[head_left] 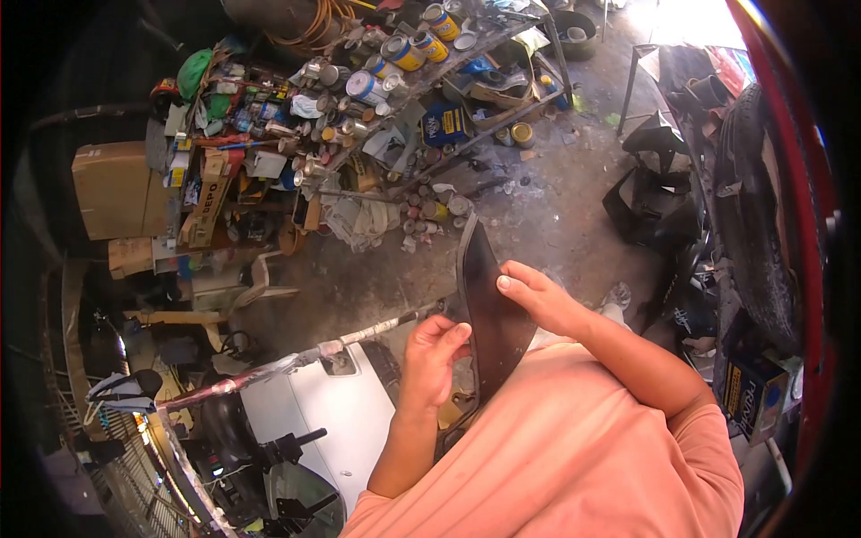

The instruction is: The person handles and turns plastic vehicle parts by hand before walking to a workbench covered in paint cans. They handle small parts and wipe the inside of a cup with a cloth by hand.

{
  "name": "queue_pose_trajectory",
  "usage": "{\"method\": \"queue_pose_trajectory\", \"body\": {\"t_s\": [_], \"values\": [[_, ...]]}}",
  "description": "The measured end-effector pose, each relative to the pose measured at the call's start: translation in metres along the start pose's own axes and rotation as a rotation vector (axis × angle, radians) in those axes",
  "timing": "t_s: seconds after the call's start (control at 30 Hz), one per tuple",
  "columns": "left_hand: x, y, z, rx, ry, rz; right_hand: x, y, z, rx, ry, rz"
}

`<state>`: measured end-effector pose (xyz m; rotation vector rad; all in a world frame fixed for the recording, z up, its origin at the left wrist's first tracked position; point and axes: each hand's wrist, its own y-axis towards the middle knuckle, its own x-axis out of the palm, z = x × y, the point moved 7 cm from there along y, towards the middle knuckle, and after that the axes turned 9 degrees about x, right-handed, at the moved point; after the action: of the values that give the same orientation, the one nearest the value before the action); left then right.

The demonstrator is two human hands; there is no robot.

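A long dark curved panel [493, 314] with a pointed upper end stands close to my body, in front of the pink shirt [556, 430]. My right hand [538, 296] grips its right edge, thumb on the dark face and the other fingers hidden behind. At its left edge is my left hand [435, 350], with thumb and forefinger pinched together; whatever may be between the fingertips is too small to make out. A paint-marked pole [359, 334] runs just behind my left hand.
Paint cans [404, 54] and jars crowd a shelf at the upper left. Near the left edge stands a cardboard box [121, 191]. A white panel [314, 408] lies below the pole. Black plastic parts [650, 206] and a tire [753, 215] line the right side.
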<state>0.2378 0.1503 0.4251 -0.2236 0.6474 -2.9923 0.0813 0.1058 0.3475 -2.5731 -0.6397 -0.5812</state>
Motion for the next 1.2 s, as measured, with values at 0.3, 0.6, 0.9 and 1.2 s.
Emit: {"method": "queue_pose_trajectory", "body": {"t_s": [0.3,0.6,0.9,1.2], "values": [[0.006,-0.003,-0.008,0.053,-0.006,-0.011,-0.004,-0.002,0.002,-0.012,-0.018,0.026],[0.003,-0.005,-0.020,0.065,-0.065,-0.016,-0.008,-0.007,-0.005,-0.110,-0.095,0.058],[0.037,-0.008,-0.025,-0.040,-0.175,-0.240,-0.024,-0.036,-0.005,-0.151,-0.023,-0.088],[0.091,-0.026,0.008,0.265,0.404,-0.795,-0.053,-0.106,-0.025,-0.208,-0.238,-0.081]]}}
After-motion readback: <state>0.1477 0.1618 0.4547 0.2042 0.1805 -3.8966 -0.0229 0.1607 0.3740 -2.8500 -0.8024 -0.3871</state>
